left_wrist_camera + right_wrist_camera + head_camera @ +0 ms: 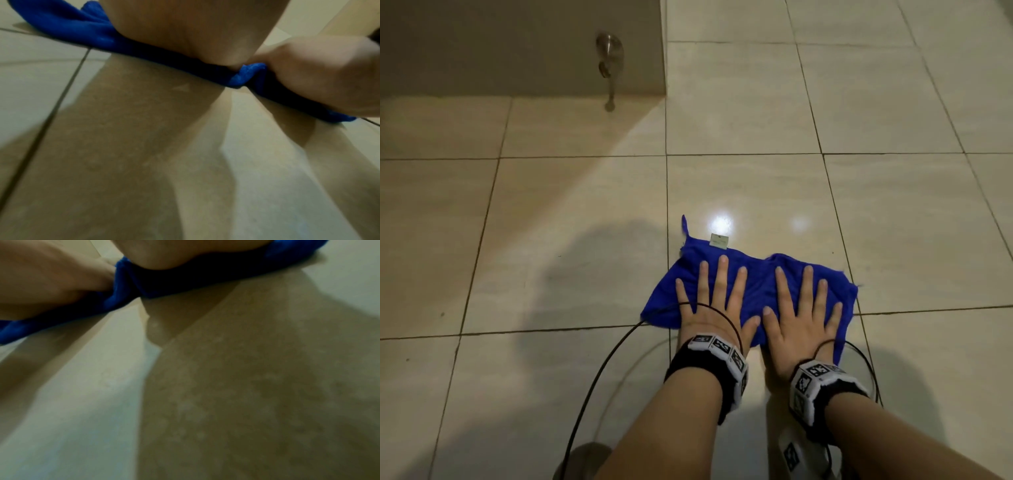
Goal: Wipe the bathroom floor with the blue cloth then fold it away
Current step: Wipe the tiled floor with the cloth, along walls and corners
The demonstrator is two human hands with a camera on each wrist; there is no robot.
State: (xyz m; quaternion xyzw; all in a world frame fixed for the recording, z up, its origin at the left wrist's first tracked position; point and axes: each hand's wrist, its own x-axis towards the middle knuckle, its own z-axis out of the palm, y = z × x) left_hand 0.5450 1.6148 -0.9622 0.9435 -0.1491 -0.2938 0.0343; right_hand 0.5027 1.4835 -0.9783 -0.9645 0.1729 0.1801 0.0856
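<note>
A blue cloth (760,284) lies spread and a little rumpled on the beige tiled floor (571,240), with a small white tag (718,240) at its far edge. Both hands lie flat on it side by side, fingers straight and spread. My left hand (717,301) presses the cloth's left half, my right hand (803,308) the right half. In the left wrist view the palm (185,32) weighs on the bunched blue cloth (68,24). In the right wrist view the heel of the hand (185,254) sits on the cloth's near edge (123,287).
A beige wall or door panel with a metal handle (608,58) stands at the far left. Black cables (599,373) run from the wrist bands across the floor towards me. A grey round object (582,459) sits at the bottom edge. Glossy tiles stretch on all sides.
</note>
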